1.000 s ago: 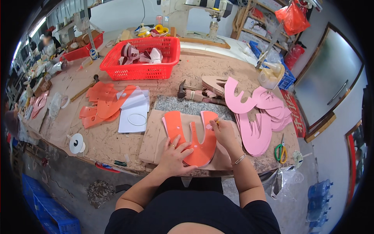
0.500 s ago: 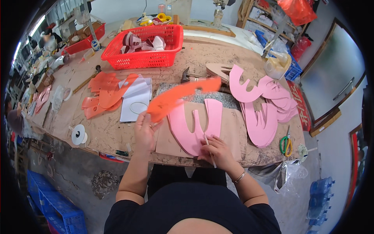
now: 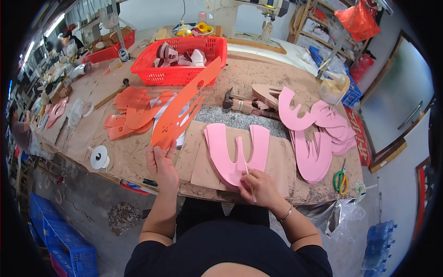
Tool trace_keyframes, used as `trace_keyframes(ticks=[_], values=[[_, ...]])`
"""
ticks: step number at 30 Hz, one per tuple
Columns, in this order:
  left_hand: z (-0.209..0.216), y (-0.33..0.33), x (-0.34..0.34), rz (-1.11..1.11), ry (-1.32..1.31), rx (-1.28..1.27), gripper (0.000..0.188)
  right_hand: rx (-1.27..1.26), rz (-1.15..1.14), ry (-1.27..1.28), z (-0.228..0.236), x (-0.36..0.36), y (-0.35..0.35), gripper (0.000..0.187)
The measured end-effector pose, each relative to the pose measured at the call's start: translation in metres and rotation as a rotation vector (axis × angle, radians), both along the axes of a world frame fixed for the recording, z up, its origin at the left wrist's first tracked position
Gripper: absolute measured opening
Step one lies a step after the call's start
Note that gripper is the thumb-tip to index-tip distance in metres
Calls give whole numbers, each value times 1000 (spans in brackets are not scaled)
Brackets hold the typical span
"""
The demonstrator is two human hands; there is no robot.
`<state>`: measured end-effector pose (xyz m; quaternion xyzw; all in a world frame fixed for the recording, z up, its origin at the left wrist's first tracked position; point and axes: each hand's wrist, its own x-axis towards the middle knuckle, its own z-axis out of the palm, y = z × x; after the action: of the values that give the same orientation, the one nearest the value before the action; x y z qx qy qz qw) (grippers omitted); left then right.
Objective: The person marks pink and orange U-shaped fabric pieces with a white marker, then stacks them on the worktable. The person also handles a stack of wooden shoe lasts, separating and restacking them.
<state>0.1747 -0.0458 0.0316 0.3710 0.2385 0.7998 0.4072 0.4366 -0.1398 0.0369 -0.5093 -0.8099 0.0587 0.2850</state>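
Note:
My left hand (image 3: 162, 168) pinches the lower end of a flat orange template (image 3: 177, 108) with holes and slots, holding it raised and tilted above the table. A thin white pen-like stick (image 3: 254, 198) is gripped in my right hand (image 3: 262, 187). That hand rests at the lower right of a stack of pink cut-out pieces (image 3: 220, 159) with curved prongs. Under the stack lies a brown sheet (image 3: 199, 173). More pink pieces (image 3: 314, 159) overlap to the right. Other orange templates (image 3: 138, 113) lie at the left, partly over white paper (image 3: 181, 138).
A red basket (image 3: 143, 76) with folded pieces stands at the back. A hammer (image 3: 227, 98) lies beside tied bundles (image 3: 249, 107). Scissors (image 3: 341, 180) are at the right edge, and a white spool (image 3: 99, 158) at the left front. A sewing machine (image 3: 266, 27) stands behind.
My left hand has swung the orange template from lying nearly across the pink stack to a steeper tilt at the left, uncovering the stack's top. My right hand stays by the stack with the stick.

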Motion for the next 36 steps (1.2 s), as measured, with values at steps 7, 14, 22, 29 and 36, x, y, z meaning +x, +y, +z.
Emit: trace_keyframes(ticks=[7, 14, 22, 29, 36], values=[[-30, -14, 12, 176, 570, 172, 30, 489, -289, 20, 38, 63, 47, 14], [-48, -61, 65, 60, 1251, 456, 29, 780, -845, -73, 155, 187, 125, 12], [-55, -79, 73, -8, 1539, 436, 33, 523, -668, -172, 59, 163, 125, 15], [-31, -35, 62, -144, 1638, 325, 56, -118, -399, 186, 3, 54, 30, 44], [-31, -33, 72, -152, 1646, 306, 66, -61, -359, 159, -29, 48, 28, 53]])
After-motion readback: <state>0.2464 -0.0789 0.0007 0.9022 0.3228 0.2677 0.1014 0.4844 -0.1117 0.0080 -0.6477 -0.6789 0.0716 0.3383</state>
